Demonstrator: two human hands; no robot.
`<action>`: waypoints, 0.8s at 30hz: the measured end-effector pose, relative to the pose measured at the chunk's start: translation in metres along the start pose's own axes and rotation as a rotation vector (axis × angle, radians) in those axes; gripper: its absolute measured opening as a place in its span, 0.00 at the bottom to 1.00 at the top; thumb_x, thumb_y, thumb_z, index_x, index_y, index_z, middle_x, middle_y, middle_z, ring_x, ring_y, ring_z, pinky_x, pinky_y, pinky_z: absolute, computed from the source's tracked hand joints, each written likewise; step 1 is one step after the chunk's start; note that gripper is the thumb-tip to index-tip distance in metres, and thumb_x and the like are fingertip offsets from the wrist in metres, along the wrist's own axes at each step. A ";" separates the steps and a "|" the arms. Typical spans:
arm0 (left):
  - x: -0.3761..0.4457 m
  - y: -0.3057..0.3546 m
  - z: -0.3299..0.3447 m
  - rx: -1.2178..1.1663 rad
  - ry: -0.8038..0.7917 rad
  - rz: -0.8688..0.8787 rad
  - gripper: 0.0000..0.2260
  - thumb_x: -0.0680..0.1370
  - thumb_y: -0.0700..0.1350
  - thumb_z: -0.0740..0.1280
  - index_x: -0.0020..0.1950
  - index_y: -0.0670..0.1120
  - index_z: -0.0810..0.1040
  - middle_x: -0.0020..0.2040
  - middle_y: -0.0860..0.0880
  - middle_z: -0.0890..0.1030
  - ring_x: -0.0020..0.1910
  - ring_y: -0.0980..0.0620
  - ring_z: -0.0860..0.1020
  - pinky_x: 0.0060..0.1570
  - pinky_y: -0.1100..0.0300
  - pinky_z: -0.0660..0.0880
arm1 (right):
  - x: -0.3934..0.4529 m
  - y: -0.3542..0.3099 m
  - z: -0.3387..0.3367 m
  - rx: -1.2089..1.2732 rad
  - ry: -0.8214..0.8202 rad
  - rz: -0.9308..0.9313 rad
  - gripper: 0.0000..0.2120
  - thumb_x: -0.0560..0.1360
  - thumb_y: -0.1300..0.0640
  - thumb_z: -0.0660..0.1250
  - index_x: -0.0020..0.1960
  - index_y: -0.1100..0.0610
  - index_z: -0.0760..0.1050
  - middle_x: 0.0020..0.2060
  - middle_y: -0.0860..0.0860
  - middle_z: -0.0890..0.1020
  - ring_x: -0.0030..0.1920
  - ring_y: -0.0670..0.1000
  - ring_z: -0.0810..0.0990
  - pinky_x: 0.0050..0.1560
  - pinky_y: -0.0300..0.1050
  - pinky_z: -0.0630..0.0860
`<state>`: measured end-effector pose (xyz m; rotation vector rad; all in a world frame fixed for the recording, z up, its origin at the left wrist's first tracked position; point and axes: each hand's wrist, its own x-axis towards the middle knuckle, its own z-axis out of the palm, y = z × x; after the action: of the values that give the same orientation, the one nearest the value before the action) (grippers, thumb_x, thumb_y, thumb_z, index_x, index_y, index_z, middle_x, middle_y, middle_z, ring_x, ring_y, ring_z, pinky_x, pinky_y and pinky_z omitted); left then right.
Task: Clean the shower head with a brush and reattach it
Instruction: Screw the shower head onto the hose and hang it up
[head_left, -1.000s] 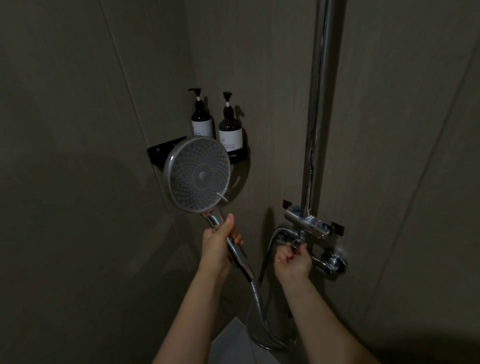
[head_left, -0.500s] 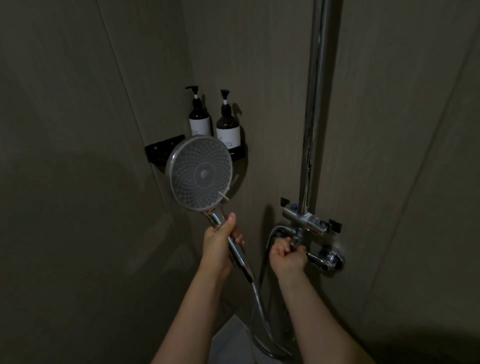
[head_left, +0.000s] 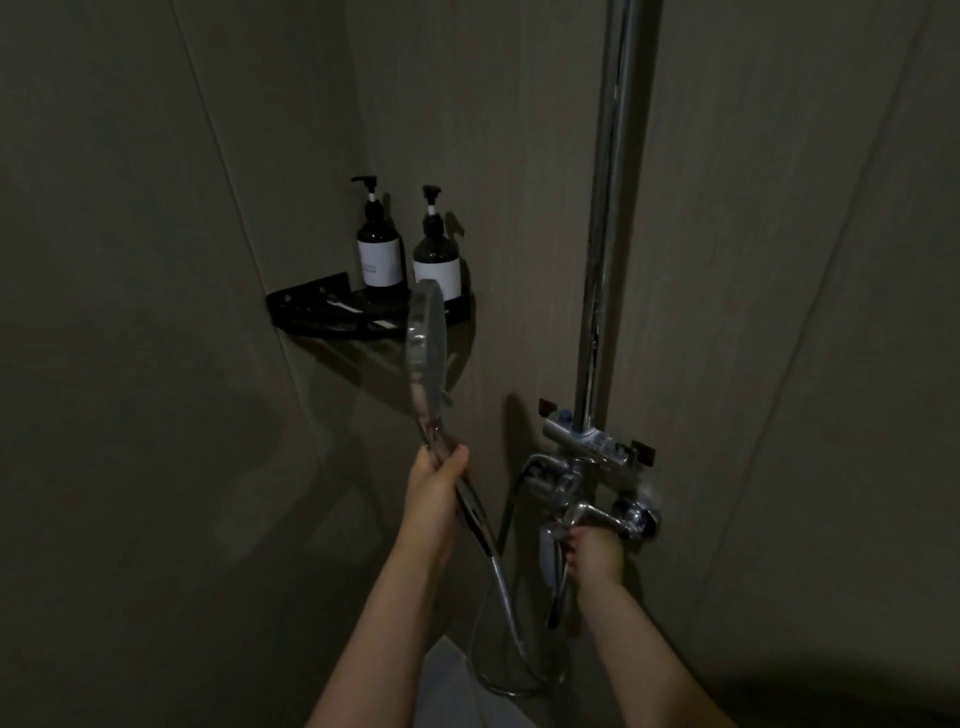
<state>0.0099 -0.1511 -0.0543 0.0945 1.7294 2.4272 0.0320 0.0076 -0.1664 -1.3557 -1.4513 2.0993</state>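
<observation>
The round chrome shower head (head_left: 427, 343) is turned edge-on to me, its spray face pointing left. My left hand (head_left: 435, 486) grips its handle just below the head. A metal hose (head_left: 506, 597) loops down from the handle to the chrome mixer valve (head_left: 587, 457) at the foot of the vertical riser pipe (head_left: 613, 208). My right hand (head_left: 592, 553) grips the lever handle of the faucet (head_left: 597, 519) from below. No brush is clearly visible.
A black corner shelf (head_left: 317, 312) holds two dark pump bottles (head_left: 380, 249) (head_left: 436, 254) just behind the shower head. Something thin and white lies on the shelf. Dim tiled walls close in on the left and right.
The shower head has rotated from facing me to edge-on. My right hand has dropped from the upper valve knob to the faucet lever lower down.
</observation>
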 end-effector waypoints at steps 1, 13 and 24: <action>0.000 -0.001 0.001 0.053 -0.002 0.007 0.04 0.79 0.38 0.61 0.45 0.46 0.73 0.39 0.48 0.75 0.42 0.49 0.74 0.50 0.53 0.71 | 0.004 0.008 -0.001 -0.090 -0.020 -0.042 0.13 0.75 0.66 0.59 0.33 0.59 0.73 0.28 0.55 0.74 0.28 0.53 0.70 0.27 0.37 0.65; -0.005 -0.005 0.001 0.382 0.022 0.118 0.06 0.73 0.35 0.69 0.42 0.42 0.73 0.38 0.46 0.74 0.39 0.52 0.73 0.38 0.66 0.72 | 0.010 0.044 0.011 -0.526 -0.148 -0.084 0.15 0.72 0.66 0.64 0.59 0.68 0.75 0.54 0.64 0.80 0.55 0.62 0.79 0.55 0.50 0.76; -0.011 -0.004 0.000 0.329 -0.082 0.020 0.08 0.78 0.37 0.62 0.55 0.46 0.71 0.48 0.52 0.78 0.50 0.54 0.77 0.51 0.61 0.74 | 0.008 0.038 0.008 -0.626 -0.092 -0.149 0.15 0.76 0.60 0.64 0.59 0.68 0.76 0.59 0.63 0.79 0.61 0.60 0.77 0.57 0.46 0.72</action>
<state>0.0215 -0.1513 -0.0571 0.2472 2.0807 2.0962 0.0317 -0.0099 -0.2019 -1.2845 -2.2961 1.6952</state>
